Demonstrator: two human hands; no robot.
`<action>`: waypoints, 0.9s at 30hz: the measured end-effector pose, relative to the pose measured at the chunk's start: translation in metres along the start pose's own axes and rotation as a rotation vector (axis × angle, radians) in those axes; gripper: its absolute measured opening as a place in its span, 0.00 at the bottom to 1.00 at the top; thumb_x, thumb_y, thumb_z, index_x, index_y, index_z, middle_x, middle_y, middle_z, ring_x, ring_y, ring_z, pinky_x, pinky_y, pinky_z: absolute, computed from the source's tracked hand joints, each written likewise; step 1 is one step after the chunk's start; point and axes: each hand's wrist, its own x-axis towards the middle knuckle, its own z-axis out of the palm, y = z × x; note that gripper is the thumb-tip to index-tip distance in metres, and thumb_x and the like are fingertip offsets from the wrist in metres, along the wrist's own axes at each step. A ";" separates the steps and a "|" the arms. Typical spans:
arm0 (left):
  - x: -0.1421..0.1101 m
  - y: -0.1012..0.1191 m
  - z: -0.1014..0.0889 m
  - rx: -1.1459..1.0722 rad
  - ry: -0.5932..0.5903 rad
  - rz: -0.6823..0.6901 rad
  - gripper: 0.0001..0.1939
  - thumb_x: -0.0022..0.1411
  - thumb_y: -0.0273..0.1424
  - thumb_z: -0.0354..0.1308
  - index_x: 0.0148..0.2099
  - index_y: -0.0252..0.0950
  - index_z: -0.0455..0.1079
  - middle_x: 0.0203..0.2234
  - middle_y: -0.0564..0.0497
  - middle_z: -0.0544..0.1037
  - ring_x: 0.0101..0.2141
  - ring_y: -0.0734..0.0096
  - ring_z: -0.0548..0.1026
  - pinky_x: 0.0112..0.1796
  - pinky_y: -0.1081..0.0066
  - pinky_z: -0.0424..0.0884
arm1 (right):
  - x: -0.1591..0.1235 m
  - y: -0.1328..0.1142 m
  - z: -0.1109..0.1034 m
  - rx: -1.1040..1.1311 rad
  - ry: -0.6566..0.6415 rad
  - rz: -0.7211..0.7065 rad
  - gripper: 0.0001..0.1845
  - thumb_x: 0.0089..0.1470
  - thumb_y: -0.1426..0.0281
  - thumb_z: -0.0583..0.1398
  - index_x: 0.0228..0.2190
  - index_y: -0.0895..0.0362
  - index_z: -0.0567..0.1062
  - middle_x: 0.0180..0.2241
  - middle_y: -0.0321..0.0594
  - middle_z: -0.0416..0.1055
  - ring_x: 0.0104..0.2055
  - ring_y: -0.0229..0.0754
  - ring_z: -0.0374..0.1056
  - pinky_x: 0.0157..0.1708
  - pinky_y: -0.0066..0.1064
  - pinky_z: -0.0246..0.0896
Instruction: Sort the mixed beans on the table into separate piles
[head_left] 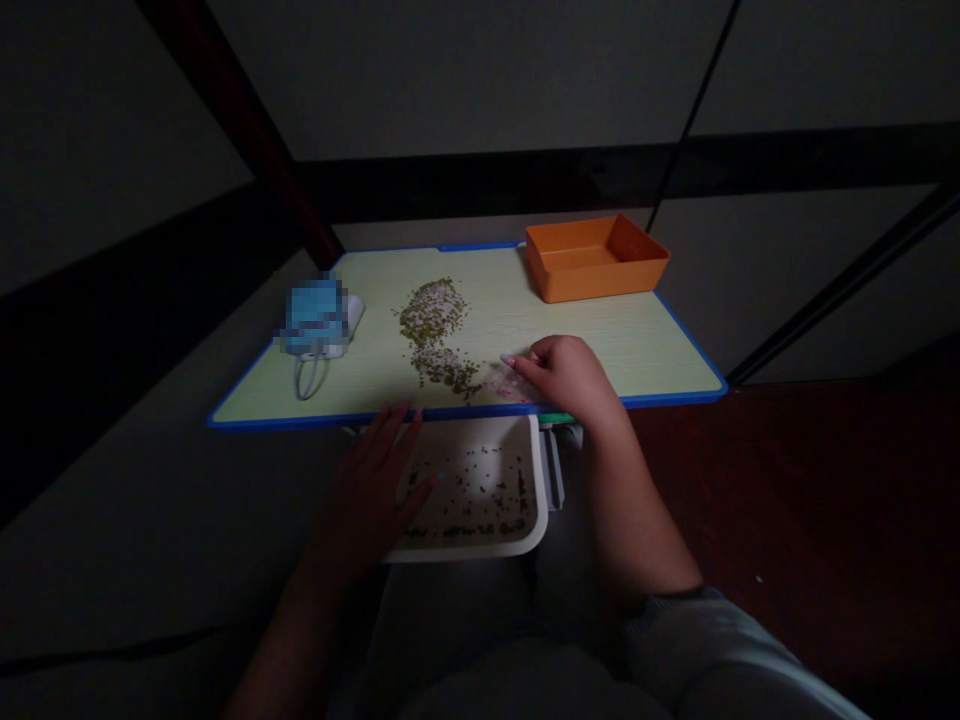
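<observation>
Greenish-brown seeds or beans mixed with pale grains [435, 312] lie spread in a loose pile on the pale table top [375, 350]. My right hand [564, 375] rests near the table's front edge, just right of the pile, its fingers curled in and the thumb pointing left. Whether anything sits inside those fingers is hidden. Beside the thumb is a thin, clear piece with pinkish marks [510, 384], partly under the hand. My left hand [382, 475] has its fingers spread, their tips at the blue table edge, over a white bin [541, 500] with scattered dark seeds inside.
An orange rectangular tray [600, 285] stands at the back right of the table. A blurred blue object [316, 312] on a white device with a looped cable [306, 380] is at the left. Grey panelled walls rise behind and to the left.
</observation>
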 end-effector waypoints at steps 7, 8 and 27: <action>0.001 -0.001 -0.001 0.001 -0.011 -0.003 0.38 0.61 0.46 0.48 0.68 0.42 0.37 0.67 0.44 0.49 0.65 0.54 0.48 0.59 0.52 0.57 | 0.001 -0.003 0.006 -0.126 -0.006 -0.019 0.23 0.55 0.56 0.56 0.16 0.57 0.70 0.18 0.37 0.63 0.22 0.35 0.50 0.26 0.32 0.37; 0.001 0.000 -0.001 0.000 -0.012 -0.002 0.38 0.61 0.46 0.48 0.68 0.43 0.36 0.67 0.44 0.49 0.65 0.54 0.48 0.59 0.52 0.57 | 0.002 -0.003 0.006 -0.158 0.005 -0.008 0.23 0.56 0.56 0.55 0.17 0.57 0.71 0.19 0.38 0.64 0.22 0.35 0.50 0.26 0.33 0.37; -0.001 -0.003 0.003 0.020 -0.003 0.009 0.38 0.61 0.45 0.48 0.68 0.41 0.37 0.66 0.43 0.50 0.65 0.55 0.48 0.59 0.53 0.56 | 0.004 0.016 -0.004 -0.118 0.103 0.135 0.24 0.55 0.54 0.55 0.19 0.58 0.74 0.18 0.38 0.67 0.21 0.35 0.54 0.24 0.31 0.40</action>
